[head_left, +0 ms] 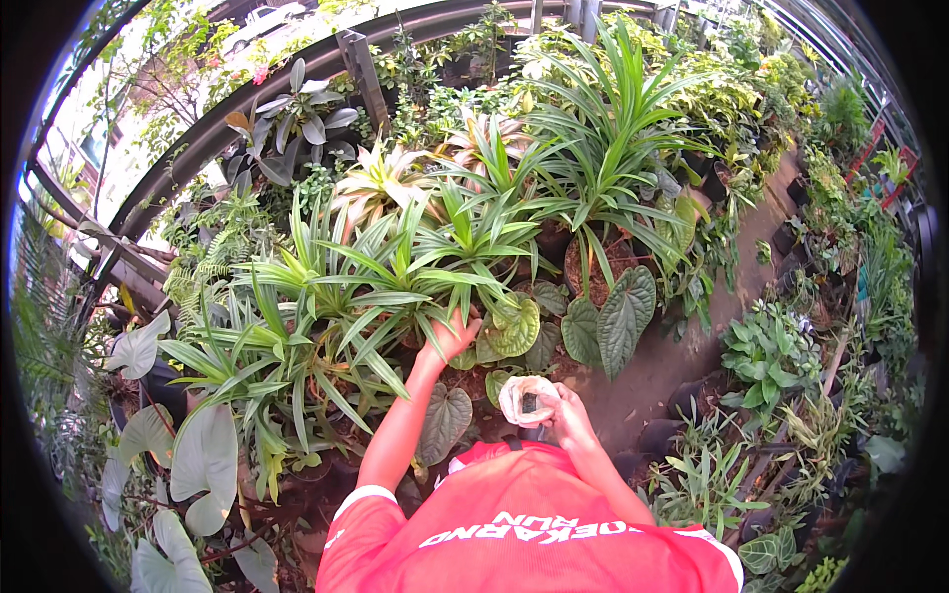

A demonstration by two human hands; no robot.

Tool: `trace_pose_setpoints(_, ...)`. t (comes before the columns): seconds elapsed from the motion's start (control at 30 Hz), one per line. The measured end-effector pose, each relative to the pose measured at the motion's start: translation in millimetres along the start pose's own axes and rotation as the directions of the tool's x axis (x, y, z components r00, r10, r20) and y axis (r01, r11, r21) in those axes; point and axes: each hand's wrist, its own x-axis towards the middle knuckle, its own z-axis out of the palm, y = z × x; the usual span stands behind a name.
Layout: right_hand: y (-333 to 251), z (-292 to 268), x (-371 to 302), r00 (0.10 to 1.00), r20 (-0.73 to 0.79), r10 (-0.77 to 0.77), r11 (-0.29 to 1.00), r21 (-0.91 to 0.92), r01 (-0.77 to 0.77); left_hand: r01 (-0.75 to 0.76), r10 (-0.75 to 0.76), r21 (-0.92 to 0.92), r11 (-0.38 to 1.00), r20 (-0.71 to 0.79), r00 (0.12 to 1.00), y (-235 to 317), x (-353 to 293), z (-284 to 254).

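My left hand (pixel 455 338) reaches in among the long, narrow green leaves of a strappy plant (pixel 405 272). Leaves cover part of its fingers, so what they touch is hidden. Just right of it hangs a rounded, ribbed light-green leaf (pixel 513 326). Closer to my body, my right hand (pixel 570 417) grips the edge of a small whitish bag (pixel 514 403) with its mouth open upward. Something dark and grainy lies inside the bag. A large dark textured leaf (pixel 627 318) is beyond the right hand.
A dirt path (pixel 727 296) runs along the right, bordered by low potted plants (pixel 771 356). Big grey-green leaves (pixel 206 460) stand at lower left. A metal rail (pixel 247 94) curves behind the plants, with an upright post (pixel 364 79). A tall spiky plant (pixel 603 148) rises ahead.
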Motion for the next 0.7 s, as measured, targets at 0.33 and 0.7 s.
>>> trace_pose_setpoints(0.33, -25, 14, 11, 1.000, 0.026, -0.015, 1.000, -0.021, 0.015, -0.031, 0.011, 0.051, 0.998, 0.357, 0.934, 112, -51, -10)
trace_pose_setpoints(0.7, -30, 29, 11, 0.995, 0.073, -0.063, 0.998, 0.012, 0.062, -0.055, 0.003, 0.155, 0.986, 0.316, 0.949, 98, -75, 40)
